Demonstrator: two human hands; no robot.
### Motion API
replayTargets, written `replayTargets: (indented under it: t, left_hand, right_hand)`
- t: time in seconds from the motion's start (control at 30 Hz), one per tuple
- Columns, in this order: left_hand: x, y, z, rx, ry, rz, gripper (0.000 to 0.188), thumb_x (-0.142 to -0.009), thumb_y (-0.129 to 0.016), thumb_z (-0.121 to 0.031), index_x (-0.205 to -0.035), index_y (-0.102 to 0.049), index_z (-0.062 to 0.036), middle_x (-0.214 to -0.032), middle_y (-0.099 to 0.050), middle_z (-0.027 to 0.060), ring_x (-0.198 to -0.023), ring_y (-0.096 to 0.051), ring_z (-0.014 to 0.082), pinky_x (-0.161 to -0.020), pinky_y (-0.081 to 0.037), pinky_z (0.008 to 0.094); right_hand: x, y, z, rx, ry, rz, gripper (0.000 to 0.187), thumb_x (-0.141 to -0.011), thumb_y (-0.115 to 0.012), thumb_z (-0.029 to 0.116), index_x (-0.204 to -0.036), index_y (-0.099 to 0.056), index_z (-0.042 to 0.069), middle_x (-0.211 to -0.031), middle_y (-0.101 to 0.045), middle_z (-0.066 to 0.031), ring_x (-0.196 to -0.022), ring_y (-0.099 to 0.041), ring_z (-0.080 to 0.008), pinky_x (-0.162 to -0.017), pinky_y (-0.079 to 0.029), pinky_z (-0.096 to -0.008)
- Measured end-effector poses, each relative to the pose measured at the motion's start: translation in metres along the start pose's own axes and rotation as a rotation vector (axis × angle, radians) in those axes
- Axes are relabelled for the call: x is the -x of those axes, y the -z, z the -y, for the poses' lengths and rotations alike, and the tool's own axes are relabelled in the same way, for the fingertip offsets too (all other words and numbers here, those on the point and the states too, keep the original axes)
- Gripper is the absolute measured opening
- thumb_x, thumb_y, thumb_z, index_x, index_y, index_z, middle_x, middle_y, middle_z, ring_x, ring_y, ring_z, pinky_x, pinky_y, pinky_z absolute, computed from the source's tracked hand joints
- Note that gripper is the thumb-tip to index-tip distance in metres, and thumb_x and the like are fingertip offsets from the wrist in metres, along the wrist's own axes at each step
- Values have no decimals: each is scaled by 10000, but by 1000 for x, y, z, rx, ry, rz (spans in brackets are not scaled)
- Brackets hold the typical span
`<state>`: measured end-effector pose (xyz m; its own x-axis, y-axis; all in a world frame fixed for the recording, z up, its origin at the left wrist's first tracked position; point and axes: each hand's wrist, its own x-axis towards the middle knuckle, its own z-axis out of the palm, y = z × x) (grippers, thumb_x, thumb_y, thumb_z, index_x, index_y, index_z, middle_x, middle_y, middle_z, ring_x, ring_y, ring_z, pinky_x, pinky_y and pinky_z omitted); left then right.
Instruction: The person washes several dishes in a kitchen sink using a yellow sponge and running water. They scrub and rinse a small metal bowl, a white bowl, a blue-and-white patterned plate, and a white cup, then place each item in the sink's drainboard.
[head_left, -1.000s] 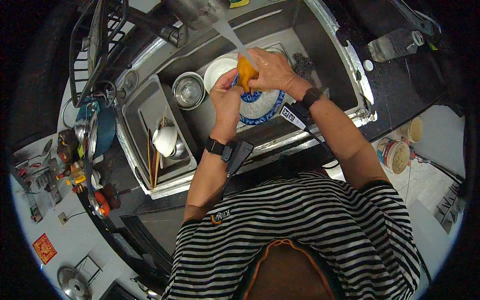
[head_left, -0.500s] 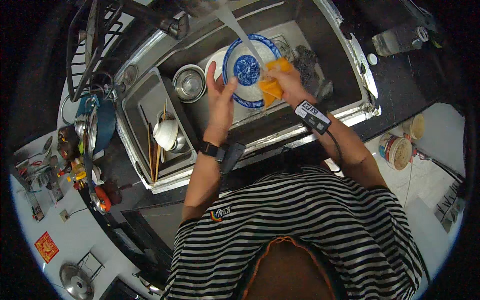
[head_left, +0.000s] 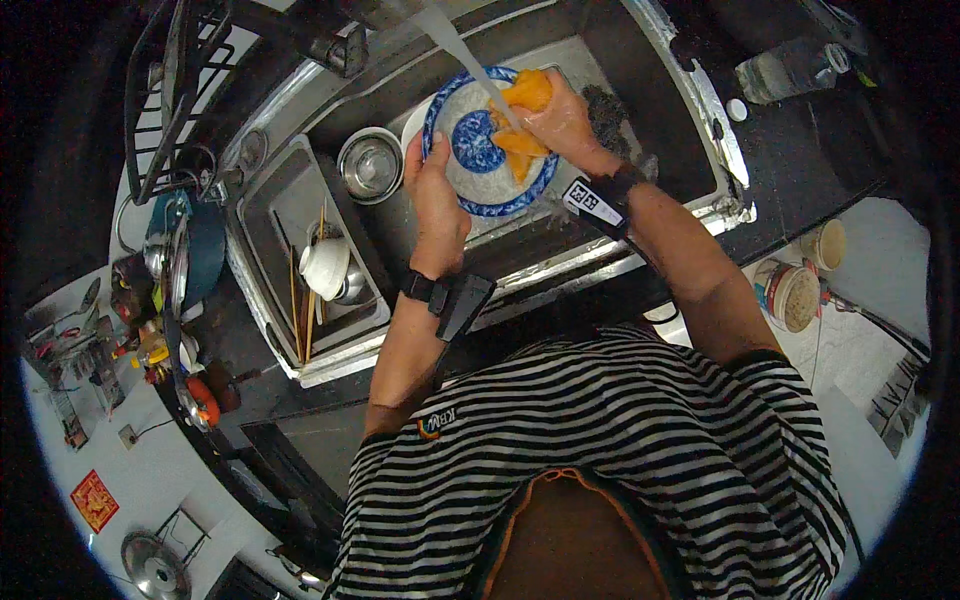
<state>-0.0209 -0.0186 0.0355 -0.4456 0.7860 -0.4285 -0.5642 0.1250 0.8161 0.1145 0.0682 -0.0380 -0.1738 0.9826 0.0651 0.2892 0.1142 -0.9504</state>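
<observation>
Over the large sink basin [head_left: 345, 225], a white plate with a blue patterned rim and centre [head_left: 477, 188] is held tilted. My left hand [head_left: 436, 205] grips its left edge, the thumb at the rim and the fingers behind. Bunched in my right hand [head_left: 562, 122] is an orange cloth [head_left: 520, 165], pressed on the right part of the plate's face. A stream of water [head_left: 455, 45] falls from above onto the plate near the cloth. A steel bowl [head_left: 371, 165] sits in the basin left of my left hand. Part of another white dish [head_left: 413, 125] shows behind the plate.
A small side basin [head_left: 273, 190] at the left holds a white bowl [head_left: 325, 265] and chopsticks [head_left: 296, 310]. A dark scouring mesh [head_left: 605, 115] lies in the sink's right part. A clear jar [head_left: 785, 75] lies on the right counter beside a white cap [head_left: 737, 110]. A black rack [head_left: 145, 130] stands far left.
My right hand and the cloth have moved up and slightly left across the plate. My left hand has closed on the plate's edge, and the plate has shifted a little left.
</observation>
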Motion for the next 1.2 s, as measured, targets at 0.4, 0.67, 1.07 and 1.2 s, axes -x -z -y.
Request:
replayTargets:
  t: [0.4, 0.67, 1.07, 1.2]
  left_hand:
    - [-23, 32, 10, -35, -291, -268, 256, -889, -538, -132, -1120, -480, -39, -1036, -529, 33, -920, -494, 137, -851, -390, 277]
    - [-12, 30, 26, 84, 158, -102, 304, -895, -506, -203, -1165, -453, -73, -1101, -541, 76, -1006, -534, 226, -863, -444, 375]
    - [2, 11, 35, 122, 322, 15, 357, -948, -399, -315, -1210, -445, -77, -1163, -536, 88, -1043, -536, 246, -901, -434, 420]
    - [-10, 12, 36, 151, 289, 16, 314, -944, -413, -282, -1170, -473, -72, -1132, -551, 91, -1013, -549, 242, -889, -440, 412]
  right_hand:
    - [55, 13, 22, -425, -610, 332, 570, -756, -625, 119, -1244, -354, 4, -1068, -556, -139, -911, -599, -292, -767, -508, -402]
    - [43, 15, 63, 592, 180, 439, 596, -708, -637, 125, -1257, -404, 122, -1077, -538, -219, -929, -561, -386, -780, -468, -430]
    - [24, -2, 48, 935, 480, 233, 128, -731, -554, 115, -765, -656, 45, -753, -622, -158, -683, -633, -267, -609, -517, -389]
    - [34, 11, 36, 847, 334, 358, 147, -759, -545, 144, -773, -649, 40, -796, -621, -183, -729, -631, -304, -621, -509, -412]
